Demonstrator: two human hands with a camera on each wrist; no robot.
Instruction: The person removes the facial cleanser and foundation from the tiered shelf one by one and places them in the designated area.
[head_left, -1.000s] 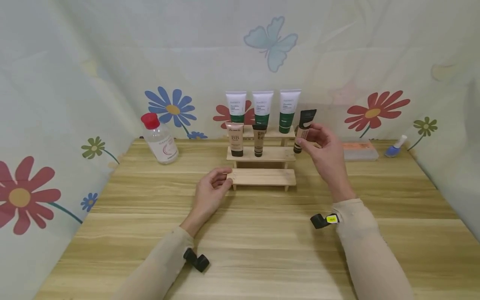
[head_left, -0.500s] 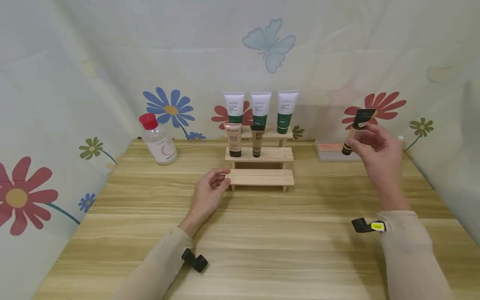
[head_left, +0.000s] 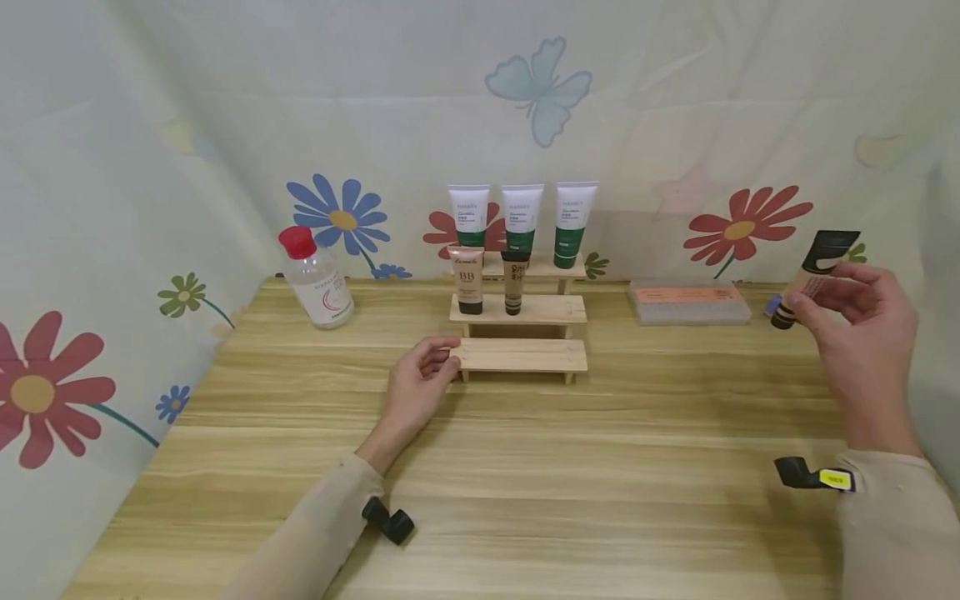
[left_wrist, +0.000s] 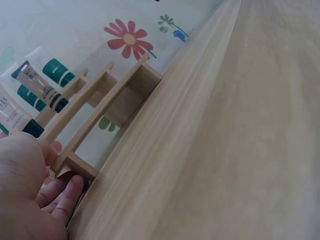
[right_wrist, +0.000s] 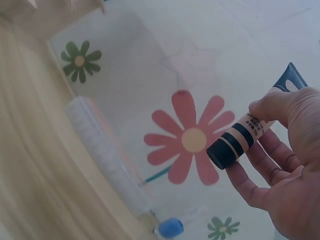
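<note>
My right hand (head_left: 862,350) pinches a small black-and-beige cosmetic tube (head_left: 810,279) above the right end of the table. The tube tilts with its striped cap (right_wrist: 225,151) pointing down. My left hand (head_left: 420,379) grips the left end of a three-step wooden display stand (head_left: 525,357) at its lowest step, fingers curled under the edge in the left wrist view. On the middle step stand a pink BB cream tube (head_left: 469,279) and a slim brown tube (head_left: 514,283). Three white-and-green tubes (head_left: 576,223) stand on the top step.
A clear bottle with a red cap (head_left: 300,243) stands at the back left of the wooden table (head_left: 525,500). At the back right lies a flat clear box with an orange label (head_left: 688,302). A blue nail polish bottle (right_wrist: 171,227) is beyond it, mostly behind the held tube in the head view.
My right hand has carried the black-and-beige tube from beside the stand's middle step to the far right, past the clear box. My left hand stays on the stand.
</note>
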